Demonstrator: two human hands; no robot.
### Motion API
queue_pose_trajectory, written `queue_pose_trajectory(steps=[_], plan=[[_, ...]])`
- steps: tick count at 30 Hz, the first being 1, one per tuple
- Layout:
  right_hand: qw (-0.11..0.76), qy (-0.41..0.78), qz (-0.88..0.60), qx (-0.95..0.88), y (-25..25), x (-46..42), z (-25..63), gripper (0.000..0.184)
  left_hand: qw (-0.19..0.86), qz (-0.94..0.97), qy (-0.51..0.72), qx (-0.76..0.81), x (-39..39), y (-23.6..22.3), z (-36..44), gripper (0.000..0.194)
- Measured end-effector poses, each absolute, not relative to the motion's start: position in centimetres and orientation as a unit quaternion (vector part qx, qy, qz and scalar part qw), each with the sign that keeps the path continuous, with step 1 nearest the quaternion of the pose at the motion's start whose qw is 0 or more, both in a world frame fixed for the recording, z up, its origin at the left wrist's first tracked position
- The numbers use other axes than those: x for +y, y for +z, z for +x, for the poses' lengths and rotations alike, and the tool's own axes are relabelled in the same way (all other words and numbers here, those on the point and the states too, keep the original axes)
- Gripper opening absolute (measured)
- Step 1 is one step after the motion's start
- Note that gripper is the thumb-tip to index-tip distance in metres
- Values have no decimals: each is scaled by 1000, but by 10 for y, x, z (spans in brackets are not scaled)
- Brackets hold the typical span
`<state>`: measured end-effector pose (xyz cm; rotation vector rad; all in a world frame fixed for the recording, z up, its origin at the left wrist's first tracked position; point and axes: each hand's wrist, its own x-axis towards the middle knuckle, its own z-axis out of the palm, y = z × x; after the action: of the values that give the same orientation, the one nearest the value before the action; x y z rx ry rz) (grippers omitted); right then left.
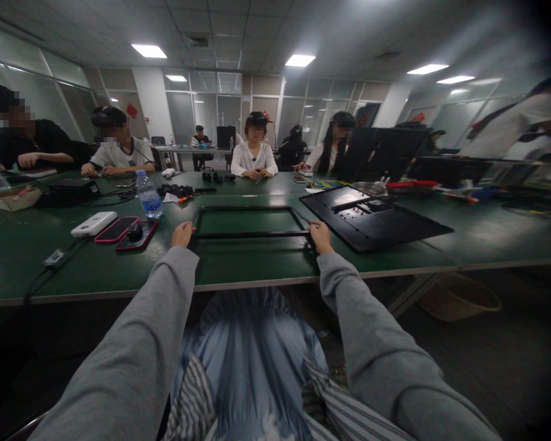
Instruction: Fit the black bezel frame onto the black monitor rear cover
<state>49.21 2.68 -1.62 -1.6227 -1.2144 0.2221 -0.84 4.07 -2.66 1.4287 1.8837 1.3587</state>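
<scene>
A thin black rectangular frame (252, 234), open in the middle, is held a little above the green table by both hands. My left hand (182, 234) is closed around its left near corner, and my right hand (320, 236) grips the right near corner. Through the opening the green tabletop shows. Just right of my right hand lies a large black panel (390, 228), which looks like a monitor's back cover, with a recessed part in its middle. How the fingertips sit on the far side of the frame is hidden.
Left on the green table (239, 269) are a water bottle (149, 197), a white power bank (94, 224), two phones (117, 229) and cables. Several people sit across the table. A large black monitor (379, 156) stands behind the panel, and a basket (459, 298) is under the table at right.
</scene>
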Motion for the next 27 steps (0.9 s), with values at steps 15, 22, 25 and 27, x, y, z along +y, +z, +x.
queue_pose_trajectory(steps=[15, 22, 25, 27], plan=[[541, 143, -689, -461, -31, 44, 501, 45, 173, 522, 467, 693, 37, -23, -6, 39], [506, 126, -703, -485, -31, 41, 500, 44, 148, 562, 440, 685, 34, -22, -4, 37], [483, 119, -713, -494, -30, 41, 500, 44, 141, 579, 424, 682, 33, -21, -2, 36], [468, 115, -721, -497, -30, 41, 499, 43, 137, 594, 412, 678, 32, -21, 0, 35]])
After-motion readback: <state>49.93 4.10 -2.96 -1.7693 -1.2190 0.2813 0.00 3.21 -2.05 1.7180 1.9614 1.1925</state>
